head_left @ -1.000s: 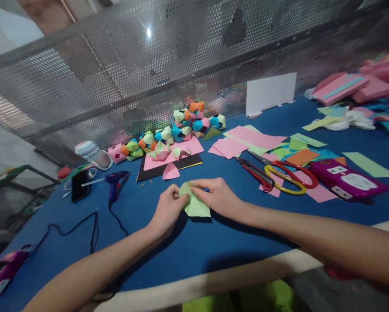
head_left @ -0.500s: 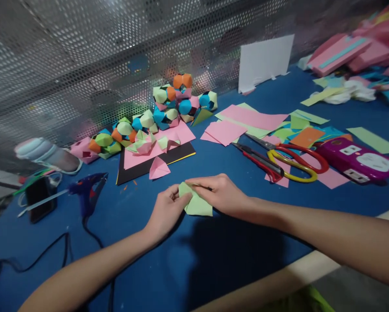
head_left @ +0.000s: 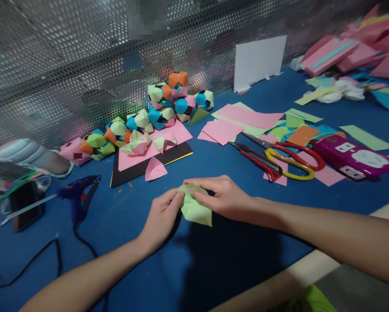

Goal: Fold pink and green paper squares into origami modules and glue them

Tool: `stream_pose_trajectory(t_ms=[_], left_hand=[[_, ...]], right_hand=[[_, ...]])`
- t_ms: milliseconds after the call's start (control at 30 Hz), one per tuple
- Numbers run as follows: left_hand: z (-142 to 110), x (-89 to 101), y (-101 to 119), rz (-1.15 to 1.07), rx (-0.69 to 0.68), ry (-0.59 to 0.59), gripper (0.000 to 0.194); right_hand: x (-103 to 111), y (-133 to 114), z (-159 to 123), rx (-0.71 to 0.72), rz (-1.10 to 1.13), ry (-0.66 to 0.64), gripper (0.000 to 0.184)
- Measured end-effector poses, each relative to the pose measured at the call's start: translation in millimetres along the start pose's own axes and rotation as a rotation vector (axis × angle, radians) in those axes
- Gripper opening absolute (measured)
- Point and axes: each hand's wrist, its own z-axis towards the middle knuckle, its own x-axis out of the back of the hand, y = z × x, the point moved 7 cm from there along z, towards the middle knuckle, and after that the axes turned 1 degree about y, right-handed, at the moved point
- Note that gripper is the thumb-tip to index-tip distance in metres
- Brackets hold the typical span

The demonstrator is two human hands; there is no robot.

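Note:
A light green folded paper (head_left: 194,208) lies at the middle of the blue table (head_left: 233,260), held between both hands. My left hand (head_left: 161,216) pinches its left edge with closed fingers. My right hand (head_left: 222,197) grips its top and right side, thumb pressed on the fold. A pink folded piece (head_left: 154,169) sits just beyond the hands. Behind it a pink sheet on black card (head_left: 181,154) carries more folded units, with a pile of multicoloured paper balls (head_left: 171,102) further back.
Red and yellow scissors (head_left: 279,158) and a purple power strip (head_left: 355,158) lie to the right among loose coloured sheets (head_left: 246,119). A blue glue gun (head_left: 79,197) with cable, a phone (head_left: 23,203) and a jar (head_left: 31,154) are at left. A perforated metal screen (head_left: 83,56) backs the table.
The camera tilted down and shifted. My hands have turned the green paper slightly, and its upper fold now bulges up between the fingers.

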Motion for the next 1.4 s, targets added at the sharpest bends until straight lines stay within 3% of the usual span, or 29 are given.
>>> stream_pose_trajectory(t_ms=[167,367,533,633,800,900,1167,1300,1400], left_hand=[[0,6.3,0,-0.005,-0.011,0.077,0.026],[2,5.7,-10,-0.131,0.007,0.084,0.026],[1,8.1,-1,-0.026,-0.025,0.107,0.028],[-1,10.7,11,0.119,-0.087,0.150,0.025],[-3,9.4,22,0.299,-0.218,0.166,0.024],[-4,8.7,24,0.333,-0.276,0.176,0.020],[-7,9.6,26,0.300,-0.321,0.193,0.012],[-8,8.4,28,0.373,-0.365,0.193,0.016],[-9,8.0,28,0.400,-0.376,0.195,0.016]], right_hand=[[2,-5,-2,0.059,-0.024,0.030,0.029],[-2,-12,-7,0.312,-0.131,-0.025,0.036],[-6,-20,-12,0.444,-0.219,-0.073,0.039],[-2,-23,-10,0.361,-0.139,-0.050,0.035],[4,-13,0,-0.043,0.143,-0.009,0.027],[3,-8,1,-0.180,0.129,-0.008,0.018],[-2,-2,0,-0.212,0.109,-0.051,0.014],[0,-2,2,-0.245,0.257,-0.095,0.029],[-2,6,2,-0.385,0.431,-0.086,0.044]])
